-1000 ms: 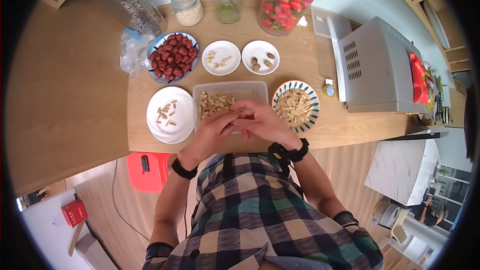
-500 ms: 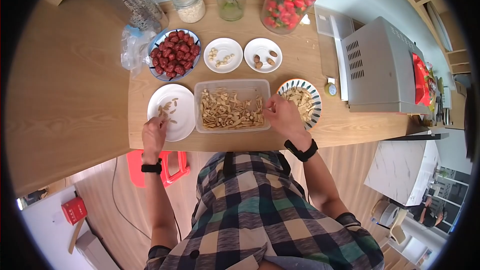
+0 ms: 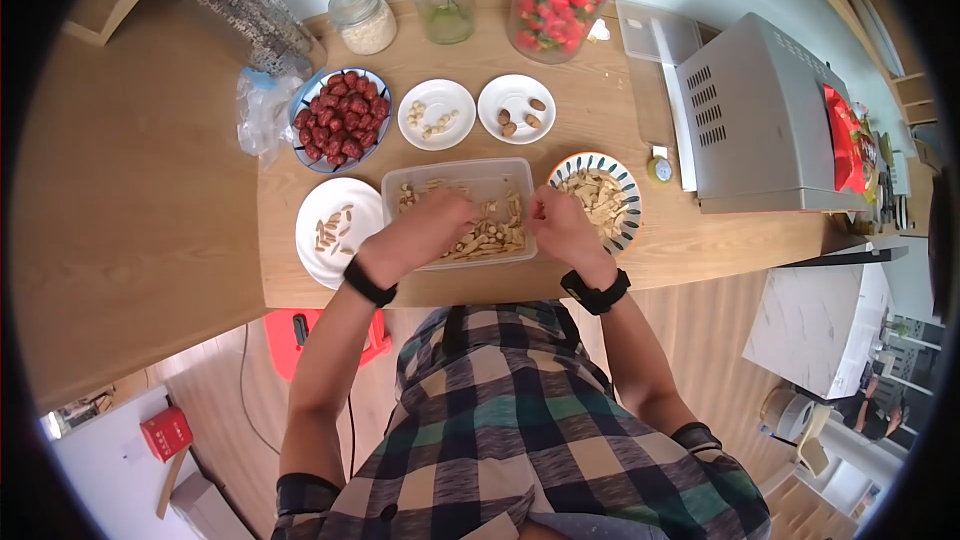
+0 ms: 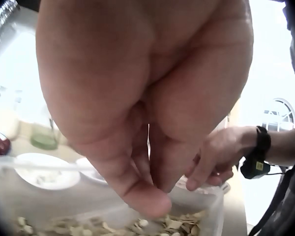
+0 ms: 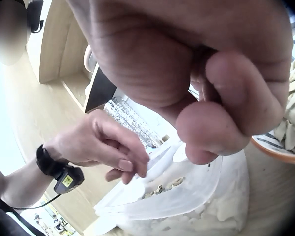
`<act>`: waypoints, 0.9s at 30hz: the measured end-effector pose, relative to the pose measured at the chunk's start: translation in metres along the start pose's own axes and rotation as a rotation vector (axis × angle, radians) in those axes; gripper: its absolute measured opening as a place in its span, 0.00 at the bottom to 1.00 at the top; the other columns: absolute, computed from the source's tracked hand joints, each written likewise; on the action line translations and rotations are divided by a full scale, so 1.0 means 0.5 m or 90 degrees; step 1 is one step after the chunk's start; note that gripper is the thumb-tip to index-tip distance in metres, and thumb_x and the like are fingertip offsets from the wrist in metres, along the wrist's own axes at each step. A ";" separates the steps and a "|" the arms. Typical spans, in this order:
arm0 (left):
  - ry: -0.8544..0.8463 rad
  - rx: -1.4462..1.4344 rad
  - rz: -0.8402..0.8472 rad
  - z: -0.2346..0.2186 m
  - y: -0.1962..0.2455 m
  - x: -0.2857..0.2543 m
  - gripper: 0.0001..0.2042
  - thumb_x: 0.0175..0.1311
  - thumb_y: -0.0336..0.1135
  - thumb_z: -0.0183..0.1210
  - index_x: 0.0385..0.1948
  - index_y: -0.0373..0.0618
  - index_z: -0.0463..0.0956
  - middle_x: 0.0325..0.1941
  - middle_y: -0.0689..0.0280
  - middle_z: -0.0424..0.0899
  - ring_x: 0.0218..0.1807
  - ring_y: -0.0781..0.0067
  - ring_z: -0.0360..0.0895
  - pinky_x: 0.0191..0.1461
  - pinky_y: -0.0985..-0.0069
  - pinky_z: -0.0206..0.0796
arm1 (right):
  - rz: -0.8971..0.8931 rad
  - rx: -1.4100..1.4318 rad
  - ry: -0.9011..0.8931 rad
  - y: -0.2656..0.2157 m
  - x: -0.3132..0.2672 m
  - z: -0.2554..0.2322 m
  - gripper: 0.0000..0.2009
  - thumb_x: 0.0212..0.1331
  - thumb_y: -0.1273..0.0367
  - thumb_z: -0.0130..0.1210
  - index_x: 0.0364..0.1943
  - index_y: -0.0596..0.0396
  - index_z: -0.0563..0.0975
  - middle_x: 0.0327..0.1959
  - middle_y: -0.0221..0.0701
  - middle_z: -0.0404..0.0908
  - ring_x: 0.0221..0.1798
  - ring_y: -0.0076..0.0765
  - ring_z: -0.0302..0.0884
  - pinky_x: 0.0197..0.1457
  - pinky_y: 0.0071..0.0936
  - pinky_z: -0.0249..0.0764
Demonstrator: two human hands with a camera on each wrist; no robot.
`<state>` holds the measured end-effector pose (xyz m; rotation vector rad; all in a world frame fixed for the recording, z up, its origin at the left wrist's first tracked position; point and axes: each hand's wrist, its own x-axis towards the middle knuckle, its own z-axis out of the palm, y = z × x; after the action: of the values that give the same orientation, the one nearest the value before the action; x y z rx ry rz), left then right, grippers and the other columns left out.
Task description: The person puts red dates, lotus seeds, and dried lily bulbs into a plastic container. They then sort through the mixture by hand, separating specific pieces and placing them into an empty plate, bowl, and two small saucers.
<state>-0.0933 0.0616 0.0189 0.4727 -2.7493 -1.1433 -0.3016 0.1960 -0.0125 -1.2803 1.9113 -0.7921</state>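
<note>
My left hand [image 3: 430, 227] reaches over a clear plastic container [image 3: 465, 173] of pale dried slices [image 3: 490, 242], fingers pointing down and loosely bent. In the left wrist view its thumb and fingers hang above the slices, with nothing visible between them. By the container's right rim, my right hand [image 3: 566, 228] has its fingers curled in; the right wrist view shows the fingertips [image 5: 199, 125] bunched together, the palm hidden. Left of the container, a white plate [image 3: 345, 192] bears several small brown pieces. A patterned bowl [image 3: 630, 190] of pale slices stands partly behind my right hand.
Behind the container are a bowl of red dates [image 3: 342, 120], a small plate [image 3: 437, 88] of pale seeds and another [image 3: 515, 85] with brown nuts. A glass jar [image 3: 362, 20], a vase [image 3: 444, 15] and a strawberry-filled container [image 3: 560, 5] line the back. A grey appliance [image 3: 755, 130] stands right.
Both hands were together over the container, then parted, the left to the white plate. Now the left is back over the container; the right stays near its right rim.
</note>
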 end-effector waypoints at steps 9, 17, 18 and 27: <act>-0.222 0.151 -0.049 0.129 -0.029 0.096 0.05 0.56 0.25 0.59 0.29 0.32 0.81 0.37 0.45 0.83 0.42 0.43 0.83 0.49 0.53 0.75 | -0.030 -0.009 0.040 0.016 -0.001 0.015 0.01 0.52 0.79 0.57 0.28 0.60 0.77 0.27 0.44 0.82 0.33 0.51 0.83 0.37 0.41 0.76; -0.188 0.273 -0.023 0.112 -0.044 0.087 0.08 0.58 0.25 0.59 0.39 0.39 0.80 0.40 0.52 0.83 0.43 0.48 0.85 0.44 0.56 0.79 | -0.020 0.008 0.032 0.016 -0.002 0.016 0.01 0.53 0.79 0.56 0.28 0.61 0.77 0.28 0.45 0.83 0.34 0.52 0.83 0.38 0.42 0.77; -0.188 0.273 -0.025 0.109 -0.039 0.084 0.08 0.58 0.25 0.59 0.39 0.39 0.80 0.40 0.52 0.83 0.43 0.48 0.85 0.44 0.56 0.79 | -0.026 0.003 0.036 0.017 -0.001 0.016 0.01 0.53 0.79 0.56 0.29 0.61 0.77 0.28 0.45 0.83 0.34 0.52 0.83 0.38 0.42 0.77; -0.194 0.243 0.009 0.131 -0.034 0.089 0.10 0.59 0.26 0.58 0.41 0.36 0.77 0.41 0.53 0.83 0.43 0.48 0.83 0.43 0.54 0.78 | -0.028 0.017 0.019 0.012 0.002 0.009 0.01 0.52 0.79 0.56 0.28 0.62 0.77 0.27 0.45 0.83 0.33 0.53 0.83 0.38 0.42 0.76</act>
<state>-0.1468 0.0791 -0.0398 0.3370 -3.2487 -0.7358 -0.3010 0.1965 -0.0200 -1.3050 1.8961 -0.8605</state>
